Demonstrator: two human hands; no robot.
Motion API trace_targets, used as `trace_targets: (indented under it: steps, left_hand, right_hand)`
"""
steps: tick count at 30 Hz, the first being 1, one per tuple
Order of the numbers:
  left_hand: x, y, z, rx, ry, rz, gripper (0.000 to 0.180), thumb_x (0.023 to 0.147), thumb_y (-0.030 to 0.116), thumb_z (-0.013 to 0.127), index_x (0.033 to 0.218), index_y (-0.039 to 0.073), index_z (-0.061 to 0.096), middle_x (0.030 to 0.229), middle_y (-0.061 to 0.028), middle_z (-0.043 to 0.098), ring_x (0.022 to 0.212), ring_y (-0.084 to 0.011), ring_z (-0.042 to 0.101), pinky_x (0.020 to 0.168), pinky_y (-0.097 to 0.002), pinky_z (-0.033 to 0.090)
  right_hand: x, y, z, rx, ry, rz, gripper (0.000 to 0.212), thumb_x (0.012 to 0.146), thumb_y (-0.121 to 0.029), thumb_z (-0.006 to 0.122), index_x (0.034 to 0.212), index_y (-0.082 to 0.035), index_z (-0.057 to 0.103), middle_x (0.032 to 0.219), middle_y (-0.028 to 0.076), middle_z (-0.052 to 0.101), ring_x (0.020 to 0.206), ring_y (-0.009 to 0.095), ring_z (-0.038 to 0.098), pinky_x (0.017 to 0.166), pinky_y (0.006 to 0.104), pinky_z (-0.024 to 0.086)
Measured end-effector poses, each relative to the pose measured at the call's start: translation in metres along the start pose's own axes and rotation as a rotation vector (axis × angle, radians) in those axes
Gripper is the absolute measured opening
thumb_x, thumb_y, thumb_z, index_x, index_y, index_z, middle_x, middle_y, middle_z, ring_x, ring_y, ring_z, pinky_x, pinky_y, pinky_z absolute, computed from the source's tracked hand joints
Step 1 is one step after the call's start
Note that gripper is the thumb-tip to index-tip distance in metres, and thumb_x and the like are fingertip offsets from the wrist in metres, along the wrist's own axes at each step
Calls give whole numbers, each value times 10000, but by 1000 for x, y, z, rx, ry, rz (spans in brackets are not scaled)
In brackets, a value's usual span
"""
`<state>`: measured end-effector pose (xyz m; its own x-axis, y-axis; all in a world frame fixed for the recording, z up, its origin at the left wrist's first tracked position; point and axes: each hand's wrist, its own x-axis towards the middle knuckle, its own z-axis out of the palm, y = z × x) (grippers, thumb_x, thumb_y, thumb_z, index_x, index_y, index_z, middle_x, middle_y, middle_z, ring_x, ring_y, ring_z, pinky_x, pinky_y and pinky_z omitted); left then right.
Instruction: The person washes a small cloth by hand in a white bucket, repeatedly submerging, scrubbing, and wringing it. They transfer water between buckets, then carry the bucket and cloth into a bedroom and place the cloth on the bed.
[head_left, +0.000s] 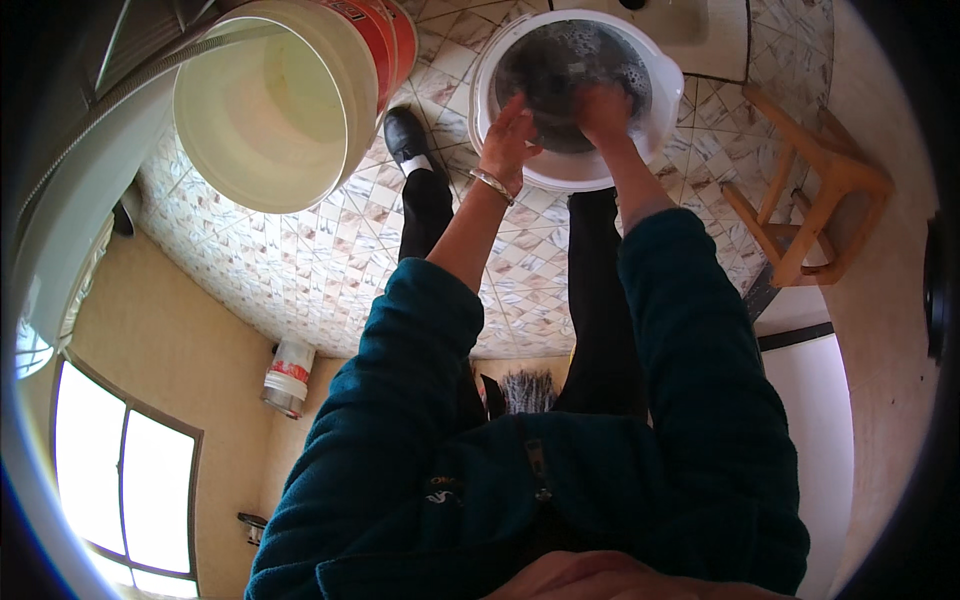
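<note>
A white plastic basin (659,130) stands on the tiled floor in front of me. It holds dark, soapy water (548,70) with suds on the far side; whether dark cloth lies in it I cannot make out. My left hand (510,143), with a bracelet (492,186) at the wrist, is over the basin's near left part. Its fingers are spread, and I see nothing in them. To its right, my right hand (604,112) dips toward the water, smeared by motion. Its fingers are hidden.
At left, a big cream bucket (345,110) stands beside a red one (397,45), with a ribbed hose (225,40) over it. A wooden stool (850,185) is at right. Beyond the basin is a white floor fixture (715,45). My shoe (404,133) is between bucket and basin.
</note>
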<state>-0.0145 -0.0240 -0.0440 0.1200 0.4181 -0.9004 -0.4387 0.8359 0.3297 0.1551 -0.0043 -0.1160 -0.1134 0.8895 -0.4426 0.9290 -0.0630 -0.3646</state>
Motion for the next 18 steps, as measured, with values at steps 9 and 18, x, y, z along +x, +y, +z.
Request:
trace_targets:
  steps: [9,18]
  left_hand:
    - [29,-24,31,-370,42,-59,558,846,507,559,1213,92,498,1027,-92,583,860,-292,603,798,-429,507]
    - [-5,-15,41,-608,-230,-173,490,882,448,547,1157,42,535,1051,-130,618,912,-273,608,815,-359,503]
  right_hand:
    - [-118,-60,-154,1036,50,-197,224,642,39,647,720,-51,457,927,88,525,878,213,534,803,297,417]
    - [-108,-102,-127,941,452,-156,163,699,-45,671,753,-52,517,862,90,557,786,250,530,703,330,428]
